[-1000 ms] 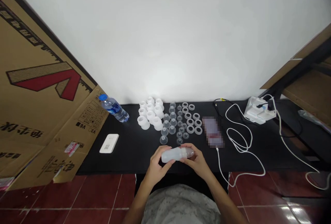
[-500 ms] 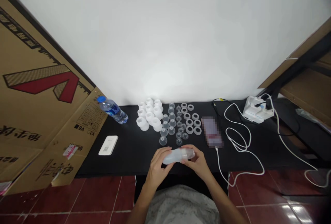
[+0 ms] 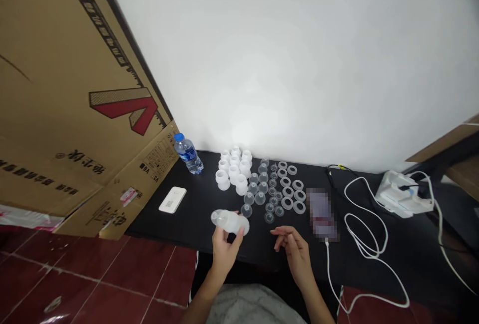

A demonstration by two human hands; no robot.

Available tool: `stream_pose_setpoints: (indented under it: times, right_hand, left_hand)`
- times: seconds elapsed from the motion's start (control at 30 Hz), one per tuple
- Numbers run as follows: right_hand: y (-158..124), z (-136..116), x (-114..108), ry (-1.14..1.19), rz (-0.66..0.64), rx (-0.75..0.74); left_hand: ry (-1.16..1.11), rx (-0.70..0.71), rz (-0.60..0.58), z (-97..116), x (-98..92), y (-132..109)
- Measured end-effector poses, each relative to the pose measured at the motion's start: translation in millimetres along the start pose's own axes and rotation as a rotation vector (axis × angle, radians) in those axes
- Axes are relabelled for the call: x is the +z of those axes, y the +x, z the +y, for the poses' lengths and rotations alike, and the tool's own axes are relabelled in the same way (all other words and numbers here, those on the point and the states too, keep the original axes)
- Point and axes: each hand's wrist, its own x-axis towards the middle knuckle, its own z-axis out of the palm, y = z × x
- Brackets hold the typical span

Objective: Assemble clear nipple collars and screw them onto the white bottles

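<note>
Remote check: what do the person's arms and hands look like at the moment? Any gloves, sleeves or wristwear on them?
The left hand and right hand are both bare, with no gloves, and the forearms show no sleeves. No watch, bracelet or ring can be made out. The only clothing in view is a mottled grey-and-white garment at the bottom of the view.

The person wears a soft gray shirt (image 3: 250,307) with light and dark blotches, and black pants (image 3: 197,276) with a thin white stripe (image 3: 190,294) down the side. The left hand (image 3: 225,253), the right hand (image 3: 295,255) and both arms (image 3: 200,301) are bare.
</note>
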Motion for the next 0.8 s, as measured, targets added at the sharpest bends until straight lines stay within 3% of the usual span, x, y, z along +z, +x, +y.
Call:
stream_pose_setpoints:
  times: [0.07, 0.27, 0.53, 0.63, 0.8]
  right_hand:
    - [0.8, -4.0, 1.4, -0.061, 0.016, 0.027]
    - [3.3, -13.7, 4.9, -0.137, 0.03, 0.04]
    - [4.6, -12.9, 7.0, -0.164, 0.055, 0.014]
    - [3.4, -12.1, 8.2, -0.144, 0.064, 0.017]
    - [3.9, -15.6, 12.0, -0.084, 0.063, 0.023]
  left_hand:
    - [0.013, -0.064, 0.048, 2.7, -5.2, 8.9]
    - [0.307, -0.046, 0.119, 4.8, -28.9, 47.2]
    - [0.287, -0.08, 0.135, -12.5, -30.2, 95.0]
    - [0.29, -0.023, 0.182, -9.5, -30.9, 90.6]
    - [0.426, 0.146, 0.27, 6.3, -30.4, 50.8]
